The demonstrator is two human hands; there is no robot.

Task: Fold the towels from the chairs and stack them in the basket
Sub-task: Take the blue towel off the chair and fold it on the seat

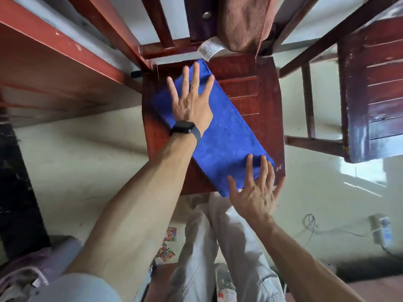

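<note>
Left hand (192,101) and right hand (253,192) flat atop towel (224,131).

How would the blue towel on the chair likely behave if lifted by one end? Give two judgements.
Probably floppy: the blue towel hugs the chair seat, pressed flat by the left hand and right hand. Likely grippy: its surface looks plush.

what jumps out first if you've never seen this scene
A bright blue towel, folded into a long strip, lies diagonally on the red wooden chair seat. The left hand presses flat on its far end and the right hand on its near corner, fingers spread. A brown towel hangs just beyond the seat.
</note>
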